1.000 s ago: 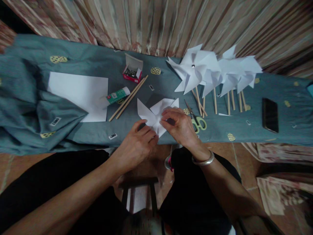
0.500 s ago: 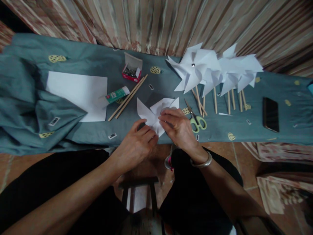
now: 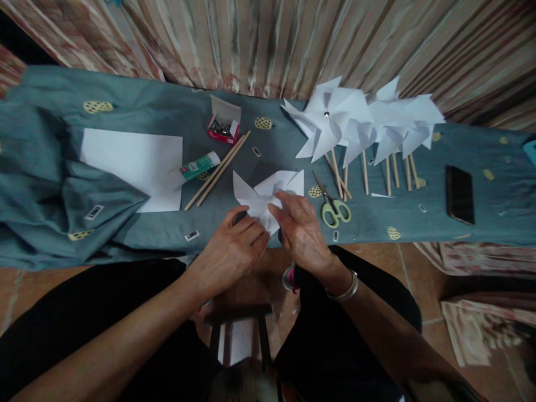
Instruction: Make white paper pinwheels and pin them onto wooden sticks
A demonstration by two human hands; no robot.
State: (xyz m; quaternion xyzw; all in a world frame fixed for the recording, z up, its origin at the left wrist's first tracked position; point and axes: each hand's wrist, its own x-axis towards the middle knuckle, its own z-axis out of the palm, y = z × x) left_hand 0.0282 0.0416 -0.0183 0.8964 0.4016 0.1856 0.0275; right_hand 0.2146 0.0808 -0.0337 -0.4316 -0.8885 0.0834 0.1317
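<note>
A white paper pinwheel (image 3: 250, 190) with folded blades lies at the front middle of the cloth-covered table, between my hands. My left hand (image 3: 238, 243) grips its near left side, fingers curled over the paper edge. On its right, my right hand (image 3: 301, 226) has thumb and fingertips closed on the paper close to the centre. The fingers partly cover the near and right blades. Just right of it lie green-handled scissors (image 3: 335, 211), blades pointing away. To the left, two wooden sticks (image 3: 221, 172) lie side by side next to a glue stick (image 3: 197, 167).
A red box of metal pins (image 3: 223, 129) stands open behind the sticks. White paper sheets (image 3: 134, 167) lie at left, partly under bunched cloth (image 3: 84, 195). Several finished pinwheels (image 3: 343, 114) on sticks lie at back right. A phone (image 3: 459, 194) rests at far right.
My right hand has shifted slightly, its thumb and fingers now closer to the pinwheel's centre with the wrist lower. My left hand stays on the near left side. The whole view has shifted slightly.
</note>
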